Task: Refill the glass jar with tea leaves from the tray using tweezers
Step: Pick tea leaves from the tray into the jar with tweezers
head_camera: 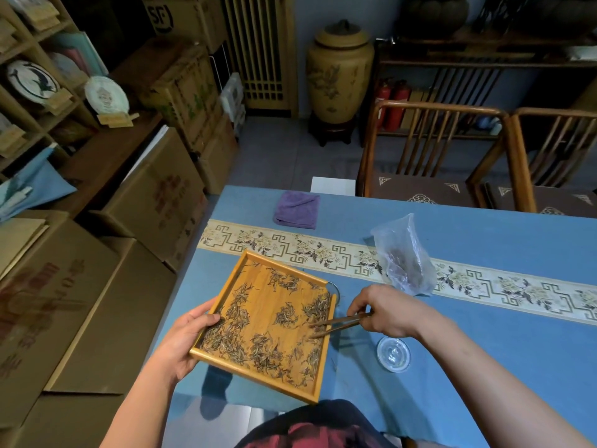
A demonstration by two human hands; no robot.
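Observation:
A square wooden tray [252, 376] is lifted off the blue table and tilted, with dry tea leaves [239, 337] scattered over it. My left hand [184, 341] grips the tray's left rim, thumb on top. My right hand [387, 312] pinches wooden tweezers [336, 324]; their tips are slightly apart over the leaves near the tray's right rim. A curved glass edge, apparently the jar [336, 288], shows just behind the tray's right rim; the rest of it is hidden. A round glass lid [393, 354] lies on the cloth below my right wrist.
A clear plastic bag [403, 257] holding some tea stands on the patterned runner behind my right hand. A folded purple cloth [297, 210] lies at the table's far edge. Two wooden chairs [433, 150] stand beyond the table; cardboard boxes [97, 286] crowd the left.

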